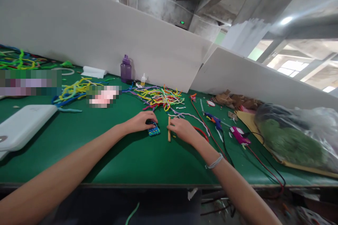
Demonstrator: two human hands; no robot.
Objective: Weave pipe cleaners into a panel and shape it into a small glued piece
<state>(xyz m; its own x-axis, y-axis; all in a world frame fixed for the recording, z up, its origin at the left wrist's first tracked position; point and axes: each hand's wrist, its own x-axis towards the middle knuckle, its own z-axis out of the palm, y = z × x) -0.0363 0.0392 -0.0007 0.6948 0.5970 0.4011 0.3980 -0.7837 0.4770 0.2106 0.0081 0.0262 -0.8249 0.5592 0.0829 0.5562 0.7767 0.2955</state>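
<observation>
My left hand (144, 120) is closed, with the thumb and fingers on the upper edge of a small blue and green woven-looking piece (154, 132). That piece rests on the green table just below the fingertips. A little to the right, my right hand (182, 129) grips a short, flat wooden stick (169, 135) that points toward the table's front edge. The stick and the woven piece are apart. Beyond both hands lies a tangled heap of many-coloured pipe cleaners (161, 96). A red curved strip (202, 133) lies partly hidden behind my right wrist.
A glue gun (215, 121), a magenta device (240, 136) and their cords lie at right, beside a plastic bag of green material (290, 140). At the back stands a purple bottle (126, 70) near a small dropper bottle (143, 80). A white power bank (29, 123) sits left.
</observation>
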